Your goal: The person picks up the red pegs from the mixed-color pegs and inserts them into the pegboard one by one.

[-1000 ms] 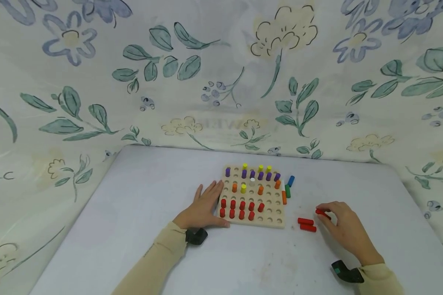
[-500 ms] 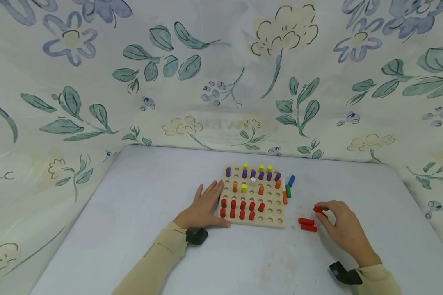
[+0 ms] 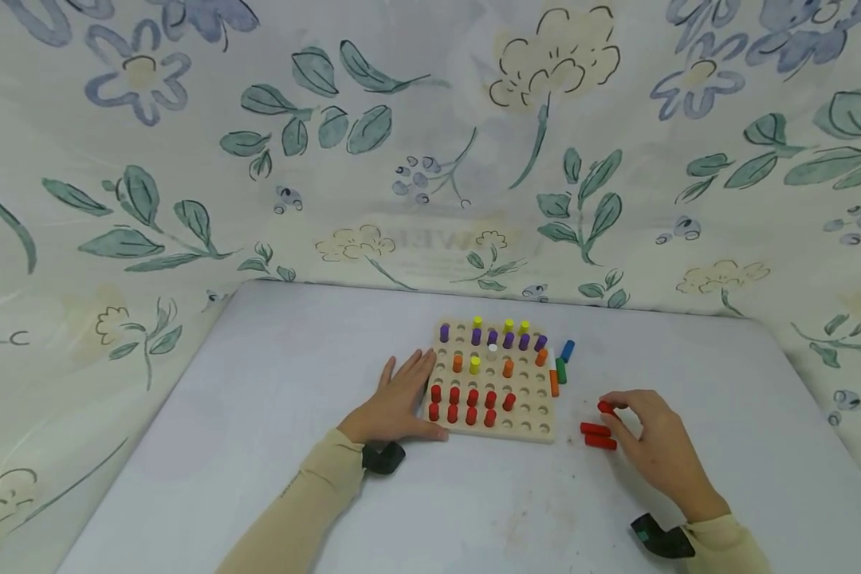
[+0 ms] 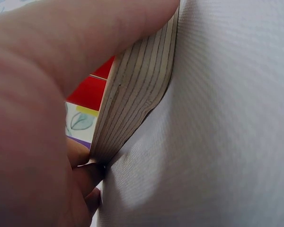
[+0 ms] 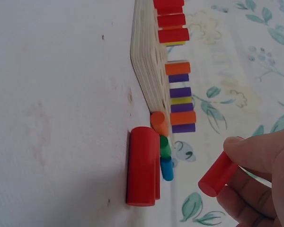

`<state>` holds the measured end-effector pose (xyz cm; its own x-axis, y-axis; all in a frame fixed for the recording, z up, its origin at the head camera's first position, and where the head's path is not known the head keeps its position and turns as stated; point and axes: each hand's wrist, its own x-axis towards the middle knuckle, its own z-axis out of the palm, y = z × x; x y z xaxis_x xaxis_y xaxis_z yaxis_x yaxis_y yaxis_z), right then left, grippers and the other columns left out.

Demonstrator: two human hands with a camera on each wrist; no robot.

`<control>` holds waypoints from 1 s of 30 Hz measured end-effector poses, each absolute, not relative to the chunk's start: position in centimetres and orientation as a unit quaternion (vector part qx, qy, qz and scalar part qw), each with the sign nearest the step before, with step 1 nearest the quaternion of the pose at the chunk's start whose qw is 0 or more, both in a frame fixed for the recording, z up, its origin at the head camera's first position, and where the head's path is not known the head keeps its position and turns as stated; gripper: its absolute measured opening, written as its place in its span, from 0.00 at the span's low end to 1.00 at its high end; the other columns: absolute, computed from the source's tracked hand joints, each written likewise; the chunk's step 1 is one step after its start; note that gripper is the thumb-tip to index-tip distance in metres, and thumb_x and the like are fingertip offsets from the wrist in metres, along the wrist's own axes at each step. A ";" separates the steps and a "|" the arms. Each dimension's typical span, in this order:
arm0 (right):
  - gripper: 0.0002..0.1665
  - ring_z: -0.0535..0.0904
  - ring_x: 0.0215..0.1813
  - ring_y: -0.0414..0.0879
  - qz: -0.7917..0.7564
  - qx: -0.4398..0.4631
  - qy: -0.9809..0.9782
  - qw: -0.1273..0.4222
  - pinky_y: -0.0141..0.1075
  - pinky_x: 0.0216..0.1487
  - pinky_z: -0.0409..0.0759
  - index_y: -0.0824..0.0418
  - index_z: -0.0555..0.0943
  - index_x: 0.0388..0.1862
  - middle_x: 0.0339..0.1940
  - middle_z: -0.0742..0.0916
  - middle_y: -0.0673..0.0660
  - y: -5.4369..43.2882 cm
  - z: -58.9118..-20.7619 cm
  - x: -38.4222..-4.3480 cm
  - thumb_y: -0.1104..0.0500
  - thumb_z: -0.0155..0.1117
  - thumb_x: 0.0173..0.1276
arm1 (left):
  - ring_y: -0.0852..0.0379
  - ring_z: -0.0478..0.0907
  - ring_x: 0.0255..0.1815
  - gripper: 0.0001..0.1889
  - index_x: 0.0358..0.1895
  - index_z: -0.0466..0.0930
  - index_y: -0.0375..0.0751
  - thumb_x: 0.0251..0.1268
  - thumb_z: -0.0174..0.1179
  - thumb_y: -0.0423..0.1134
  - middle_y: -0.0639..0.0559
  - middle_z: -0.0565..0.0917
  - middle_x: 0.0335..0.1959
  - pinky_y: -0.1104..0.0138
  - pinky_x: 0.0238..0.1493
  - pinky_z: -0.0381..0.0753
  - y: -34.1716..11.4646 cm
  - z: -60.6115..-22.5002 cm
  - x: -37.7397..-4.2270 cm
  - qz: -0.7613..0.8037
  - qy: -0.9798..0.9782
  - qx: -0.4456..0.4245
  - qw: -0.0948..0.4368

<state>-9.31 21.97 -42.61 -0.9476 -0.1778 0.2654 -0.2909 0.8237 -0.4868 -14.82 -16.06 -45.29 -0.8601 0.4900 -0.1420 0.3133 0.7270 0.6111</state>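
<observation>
My left hand (image 3: 391, 405) rests with spread fingers along the left edge of a wooden pegboard (image 3: 533, 436), its thumb against the front edge. In the left wrist view, the thumb and fingers meet the layered side of the board (image 4: 137, 80). Off to the right, my right hand (image 3: 656, 438) pinches a red peg (image 5: 217, 175) between thumb and fingers, raised over the table. Two more red pegs (image 3: 595, 429) lie side by side just left of that hand. Two rows of red pegs (image 3: 472, 397) stand in the board's near holes.
Purple pegs (image 3: 524, 342), yellow pegs (image 3: 509, 325), orange pegs (image 3: 508, 368) and one white peg (image 3: 492, 351) stand farther back in the board. Loose orange (image 3: 555, 383), green (image 3: 561, 371) and blue (image 3: 568, 351) pegs lie along its right side. A floral cloth (image 3: 430, 159) hangs behind the table.
My right hand has shifted left toward the board, carrying the red peg, which now shows more end-on. My left hand stays in place on the board.
</observation>
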 end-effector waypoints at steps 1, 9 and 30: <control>0.17 0.79 0.51 0.57 0.270 0.128 -0.948 0.111 0.58 0.51 0.82 0.65 0.82 0.51 0.47 0.85 0.61 21.9 -42.7 -9.3 0.67 0.72 0.64 | 0.46 0.34 0.83 0.65 0.81 0.41 0.35 0.49 0.75 0.61 0.43 0.44 0.83 0.44 0.76 0.20 -16.0 -45.3 -14.8 0.299 0.917 0.219 0.148; 0.17 0.80 0.49 0.55 0.269 0.145 -0.944 0.123 0.56 0.49 0.84 0.63 0.83 0.51 0.45 0.85 0.59 21.2 -42.7 -9.3 0.67 0.73 0.63 | 0.46 0.34 0.83 0.65 0.81 0.40 0.35 0.50 0.74 0.62 0.43 0.44 0.83 0.45 0.76 0.21 -15.9 -45.5 -15.0 0.292 0.919 0.221 0.147; 0.17 0.81 0.48 0.51 0.289 0.176 -0.933 0.121 0.49 0.49 0.85 0.63 0.83 0.51 0.43 0.85 0.56 17.8 -42.8 -9.9 0.65 0.74 0.63 | 0.45 0.35 0.83 0.65 0.81 0.41 0.35 0.49 0.73 0.62 0.42 0.45 0.83 0.43 0.76 0.22 -16.0 -45.5 -14.8 0.289 0.920 0.223 0.141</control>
<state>-9.87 17.77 -42.79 -0.9092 -0.2584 0.3266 -0.3978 0.7711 -0.4972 -14.79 -15.99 -45.49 -0.8607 0.4919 -0.1313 0.3285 0.7336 0.5949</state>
